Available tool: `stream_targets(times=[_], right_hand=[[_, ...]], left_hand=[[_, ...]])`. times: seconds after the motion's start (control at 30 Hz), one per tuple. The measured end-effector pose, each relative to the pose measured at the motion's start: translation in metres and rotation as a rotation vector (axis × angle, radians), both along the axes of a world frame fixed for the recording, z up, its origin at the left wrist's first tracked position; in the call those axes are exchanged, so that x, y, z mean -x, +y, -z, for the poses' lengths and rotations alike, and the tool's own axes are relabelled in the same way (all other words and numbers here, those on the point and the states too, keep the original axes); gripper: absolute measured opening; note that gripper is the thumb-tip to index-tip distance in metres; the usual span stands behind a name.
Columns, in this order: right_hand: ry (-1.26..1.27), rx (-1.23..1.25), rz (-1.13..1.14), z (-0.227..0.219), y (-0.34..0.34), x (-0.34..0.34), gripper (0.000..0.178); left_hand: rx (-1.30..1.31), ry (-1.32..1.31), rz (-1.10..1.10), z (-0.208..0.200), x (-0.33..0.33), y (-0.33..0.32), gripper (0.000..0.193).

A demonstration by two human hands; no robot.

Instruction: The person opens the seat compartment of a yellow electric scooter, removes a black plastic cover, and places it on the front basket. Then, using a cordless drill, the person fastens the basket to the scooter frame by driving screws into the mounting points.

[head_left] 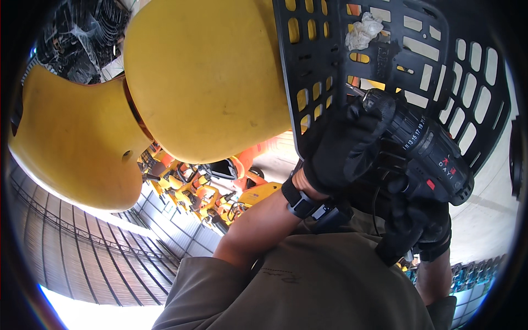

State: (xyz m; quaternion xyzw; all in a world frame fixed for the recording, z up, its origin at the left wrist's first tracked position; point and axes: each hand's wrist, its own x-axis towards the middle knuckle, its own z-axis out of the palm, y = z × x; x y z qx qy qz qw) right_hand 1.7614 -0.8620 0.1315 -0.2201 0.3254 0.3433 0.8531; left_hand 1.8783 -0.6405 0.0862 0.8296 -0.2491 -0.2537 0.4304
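A black cordless drill (426, 146) points up and left, a bit in its chuck. My right hand (426, 223), in a black glove, is closed round the drill's handle below the body. My left hand (346, 148), gloved too and with a dark watch on the wrist, is curled shut beside the chuck, fingertips close to the bit. Whatever may be inside those fingers is hidden. Around and behind the drill's front stands a black slotted plastic basket (382, 60). The bit's tip shows inside it, near the basket's left wall.
A large smooth yellow panel (203, 82) lies directly left of the basket, with a second curved yellow piece (77, 137) beyond it. Crumpled white paper (364, 31) rests in the basket. Black parts in plastic wrap (82, 41) sit far left. Several orange and yellow machines (203, 192) stand in the background.
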Motion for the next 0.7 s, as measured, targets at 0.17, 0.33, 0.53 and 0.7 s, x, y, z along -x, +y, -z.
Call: stream_targets(times=[0.17,0.33,0.53,0.7], right_hand=[[0.109,-0.089,0.085,-0.006,0.01,-0.007,0.051],[0.165,-0.19,0.138,-0.01,0.014,-0.015,0.053],[0.402,-0.184,0.263,-0.013,0.019,-0.019,0.049],[0.449,-0.149,0.223,-0.002,0.02,-0.022,0.046]], left_hand=[[-0.016,0.038,0.014,0.005,0.001,0.003,0.049],[0.056,0.024,-0.011,0.012,0.0,0.001,0.048],[0.092,0.051,-0.006,0.019,0.001,0.004,0.049],[0.114,0.561,-0.269,-0.011,0.0,-0.002,0.037]])
